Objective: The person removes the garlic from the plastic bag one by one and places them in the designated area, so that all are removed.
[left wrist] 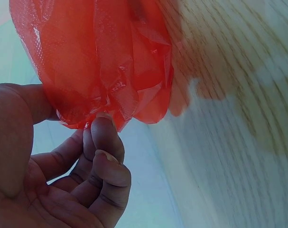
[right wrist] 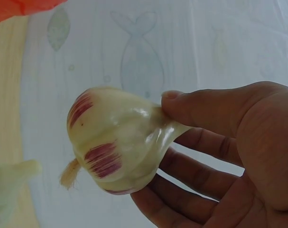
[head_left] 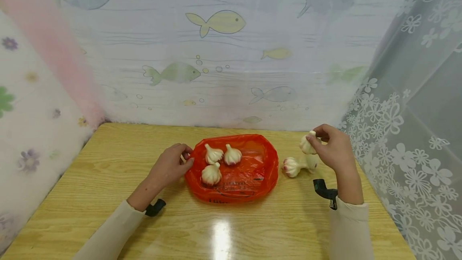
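Note:
On the table lies a red plastic bag [head_left: 249, 171], spread like a shallow basket, with dark print on its near side. Three garlic bulbs [head_left: 211, 174] sit in its left half. My left hand [head_left: 172, 163] pinches the bag's left edge; the left wrist view shows the gathered red film [left wrist: 110, 71] between thumb and curled fingers. Above the table to the right of the bag, my right hand [head_left: 333, 147] holds a garlic bulb [right wrist: 117, 137] by its stem. The bulb has purple streaks and a tuft of roots. Below that hand, more garlic [head_left: 292, 167] lies on the table.
The wooden table [head_left: 119, 147] meets a fish-patterned curtain [head_left: 223, 91] at its back edge. A flower-patterned sheet [head_left: 408, 159] hangs along the right side. Black wrist mounts [head_left: 325, 189] stick out at both wrists.

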The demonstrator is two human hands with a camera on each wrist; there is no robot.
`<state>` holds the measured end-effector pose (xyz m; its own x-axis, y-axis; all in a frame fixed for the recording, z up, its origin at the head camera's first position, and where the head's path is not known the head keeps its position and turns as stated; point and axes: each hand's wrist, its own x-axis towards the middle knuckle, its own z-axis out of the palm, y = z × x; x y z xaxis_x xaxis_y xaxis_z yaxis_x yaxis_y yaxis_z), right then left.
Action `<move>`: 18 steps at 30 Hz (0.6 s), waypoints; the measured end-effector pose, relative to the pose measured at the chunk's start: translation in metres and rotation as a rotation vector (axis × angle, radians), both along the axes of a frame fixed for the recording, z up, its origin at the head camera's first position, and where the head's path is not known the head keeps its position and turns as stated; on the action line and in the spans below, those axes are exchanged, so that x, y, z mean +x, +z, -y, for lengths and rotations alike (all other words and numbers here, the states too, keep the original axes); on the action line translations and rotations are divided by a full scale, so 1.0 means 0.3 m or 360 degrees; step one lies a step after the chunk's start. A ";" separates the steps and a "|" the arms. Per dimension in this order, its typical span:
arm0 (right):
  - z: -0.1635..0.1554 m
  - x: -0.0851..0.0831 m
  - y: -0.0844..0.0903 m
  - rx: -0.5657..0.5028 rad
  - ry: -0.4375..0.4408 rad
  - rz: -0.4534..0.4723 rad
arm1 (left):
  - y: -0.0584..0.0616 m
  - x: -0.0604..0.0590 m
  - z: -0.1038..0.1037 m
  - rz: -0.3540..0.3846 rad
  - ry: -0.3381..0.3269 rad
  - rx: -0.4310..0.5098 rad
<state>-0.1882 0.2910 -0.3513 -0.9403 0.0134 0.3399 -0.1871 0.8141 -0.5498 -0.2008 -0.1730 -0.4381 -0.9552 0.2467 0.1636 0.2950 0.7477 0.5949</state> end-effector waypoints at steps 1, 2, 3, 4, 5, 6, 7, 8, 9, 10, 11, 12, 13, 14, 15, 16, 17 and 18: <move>-0.005 0.000 -0.002 0.0002 -0.0006 0.0000 | 0.000 0.001 0.000 0.0001 -0.0001 0.0000; -0.010 -0.001 -0.004 -0.0001 -0.0011 -0.0002 | 0.001 0.001 -0.001 0.0001 -0.0001 0.0001; -0.015 -0.002 -0.005 -0.0001 -0.0013 -0.0006 | 0.001 0.002 -0.001 0.0001 -0.0001 0.0002; -0.020 -0.002 -0.007 0.0001 -0.0019 -0.0008 | 0.001 0.002 -0.001 0.0002 -0.0002 0.0002; -0.025 -0.003 -0.008 0.0004 -0.0023 -0.0011 | 0.001 0.003 -0.001 0.0003 -0.0002 0.0001; -0.031 -0.004 -0.010 0.0002 -0.0026 -0.0016 | 0.000 0.003 -0.001 0.0003 -0.0002 0.0001; -0.036 -0.004 -0.012 0.0001 -0.0031 -0.0016 | 0.000 0.003 -0.001 0.0004 -0.0001 0.0001; -0.041 -0.005 -0.013 0.0000 -0.0036 -0.0016 | 0.000 0.003 -0.001 0.0004 -0.0001 0.0001; -0.045 -0.004 -0.014 0.0001 -0.0042 -0.0013 | 0.000 0.003 -0.001 0.0005 -0.0001 0.0002; -0.050 -0.004 -0.014 -0.0002 -0.0049 -0.0008 | 0.000 0.003 -0.001 0.0005 -0.0001 0.0001; -0.054 -0.005 -0.015 -0.0004 -0.0055 -0.0005 | 0.000 0.003 -0.001 0.0007 -0.0001 0.0003; -0.059 -0.004 -0.016 -0.0007 -0.0063 0.0002 | 0.000 0.003 -0.001 0.0008 0.0000 0.0004; -0.062 -0.003 -0.016 -0.0009 -0.0071 0.0006 | 0.001 0.003 -0.001 0.0009 -0.0001 0.0006; -0.067 -0.003 -0.016 -0.0013 -0.0080 0.0008 | 0.001 0.003 -0.001 0.0011 -0.0004 0.0009; -0.071 -0.003 -0.016 -0.0015 -0.0085 0.0012 | 0.002 0.003 -0.001 0.0014 -0.0006 0.0010; -0.074 -0.003 -0.017 -0.0021 -0.0091 0.0013 | 0.002 0.003 -0.001 0.0018 -0.0008 0.0012; -0.078 -0.002 -0.017 -0.0019 -0.0097 0.0015 | 0.002 0.002 -0.001 0.0021 -0.0007 0.0013; -0.081 -0.002 -0.018 -0.0021 -0.0102 0.0019 | 0.003 0.002 -0.002 0.0023 -0.0009 0.0013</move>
